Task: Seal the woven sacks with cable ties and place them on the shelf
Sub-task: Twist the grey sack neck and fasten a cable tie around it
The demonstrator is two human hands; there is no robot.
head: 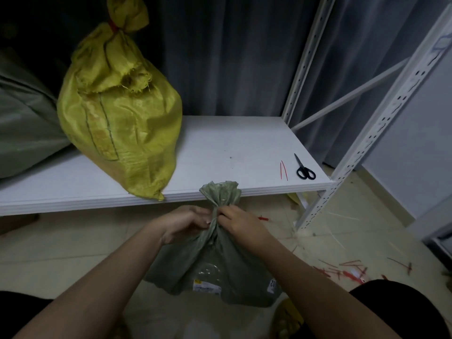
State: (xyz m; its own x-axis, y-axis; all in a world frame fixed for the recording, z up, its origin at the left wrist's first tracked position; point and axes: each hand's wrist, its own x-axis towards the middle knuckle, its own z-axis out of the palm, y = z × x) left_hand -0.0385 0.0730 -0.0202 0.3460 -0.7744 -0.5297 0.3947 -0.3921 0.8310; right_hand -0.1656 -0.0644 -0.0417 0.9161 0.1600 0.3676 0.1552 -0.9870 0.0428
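The step in hand appears to be sealing the grey sack (215, 265), which stands on the floor in front of the shelf (244, 148). The left hand (186, 223) and right hand (242, 222) both have fingers curled tight around the gathered neck (214, 216), one on each side, touching it. Whether a tie is already looped there cannot be told. A yellow sack (119, 118), bound with a red tie (113, 25), already sits on the shelf. Two spare ties (283, 170) and scissors (304, 168) lie near the shelf's right front corner. The next move likely calls for cinching the neck, then lifting the grey sack beside the yellow sack.
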